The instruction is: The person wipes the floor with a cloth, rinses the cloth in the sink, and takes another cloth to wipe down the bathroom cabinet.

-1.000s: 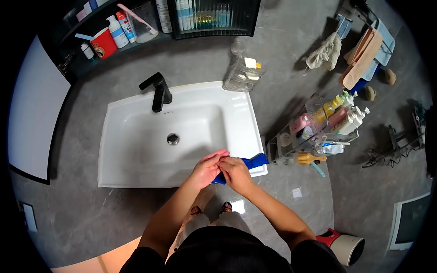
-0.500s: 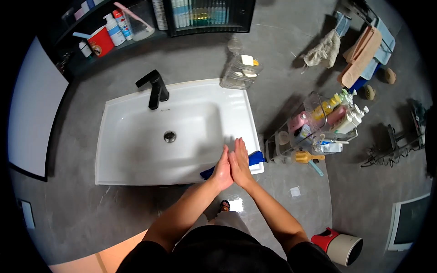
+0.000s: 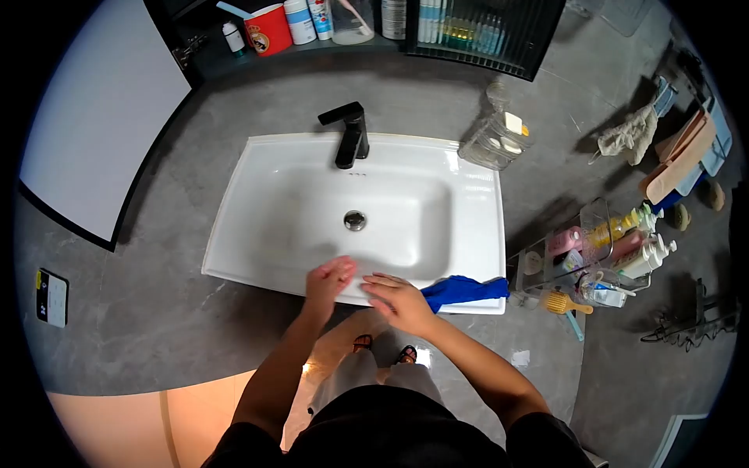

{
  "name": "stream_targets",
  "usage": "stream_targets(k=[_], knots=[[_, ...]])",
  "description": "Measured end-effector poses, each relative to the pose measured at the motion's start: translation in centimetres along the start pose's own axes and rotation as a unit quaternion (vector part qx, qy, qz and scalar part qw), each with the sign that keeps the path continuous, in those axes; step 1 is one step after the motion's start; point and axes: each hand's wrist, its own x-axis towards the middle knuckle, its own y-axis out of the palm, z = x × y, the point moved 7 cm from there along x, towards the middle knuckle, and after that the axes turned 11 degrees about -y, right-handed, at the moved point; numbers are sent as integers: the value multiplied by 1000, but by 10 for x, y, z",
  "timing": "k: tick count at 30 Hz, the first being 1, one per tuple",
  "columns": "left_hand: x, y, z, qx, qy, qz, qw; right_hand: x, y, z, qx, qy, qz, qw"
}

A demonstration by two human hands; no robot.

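My left hand [image 3: 331, 282] is over the front rim of the white sink [image 3: 234, 210], its fingers slightly curled and a little blurred, with nothing seen in it. Just to its right is my right hand [image 3: 399, 302], palm down, its fingers stretched toward the left hand. A small gap separates the two hands. A crumpled blue cloth [image 3: 466, 291] lies on the sink's front right rim, close beside my right hand. Behind the basin rises a black faucet [image 3: 353, 136]; the metal drain [image 3: 355, 221] shows in the basin's middle.
A clear soap rack [image 3: 495, 144] stands at the sink's back right corner. To the right is a clear organizer [image 3: 538, 261] with several pump bottles and a yellow hairbrush [image 3: 563, 303]. An open mirror cabinet door [image 3: 117, 117] is at the left, and a red cup [image 3: 269, 30] sits on the shelf.
My hands, pressed palm to palm before, have come apart. Both are now farther left along the sink's front, away from the blue cloth. The view has shifted left.
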Motion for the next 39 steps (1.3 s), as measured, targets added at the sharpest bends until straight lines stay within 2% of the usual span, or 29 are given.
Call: stream_targets(k=[3, 5, 6, 10, 14, 16, 19, 21, 23, 26, 29, 30, 31, 32, 35, 36, 39], knots=[[8, -43, -20, -18, 35, -40, 998, 30, 54, -7, -66, -15, 43, 997], [14, -55, -25, -42, 3, -35, 999, 49, 83, -11, -105, -56, 76, 990], [17, -60, -26, -57, -10, -26, 998, 51, 92, -13, -118, -46, 120, 985], [22, -71, -29, -51, -53, -9, 997, 27, 70, -11, -169, -84, 143, 972], [30, -72, -24, -59, -71, 26, 995, -6, 49, -15, -229, -71, 135, 961], [37, -64, -20, -61, -87, 58, 993, -6, 48, -10, -247, -56, 115, 960], [39, -47, -14, -65, -113, 92, 987, -8, 45, -11, -187, 1, 24, 982], [43, -40, -9, -10, -100, 114, 988, -14, 41, -26, -59, 139, -33, 988], [45, -33, -10, 97, -59, 130, 985, -19, 41, -38, 75, 231, -129, 961], [41, -13, -15, 57, -65, 183, 979, -19, 46, -53, 244, 315, -296, 868], [33, 19, -7, 9, -109, 213, 971, 2, 29, -35, 142, 295, -356, 875], [35, 31, 14, -84, -164, 283, 941, 17, 19, -18, 47, 238, -335, 910], [15, 55, 8, -171, -173, 332, 912, 28, 13, -3, -49, 180, -308, 933], [0, 77, 5, -164, -170, 337, 911, 20, 28, -17, -14, 228, -241, 943], [-16, 115, 4, -121, -191, 376, 899, -7, 20, -18, -7, 274, -348, 896], [-18, 125, 7, -99, -203, 393, 891, -8, 15, -6, 26, 294, -319, 901], [-30, 160, 14, -62, -196, 410, 889, -31, -5, 15, -24, 290, -314, 904]])
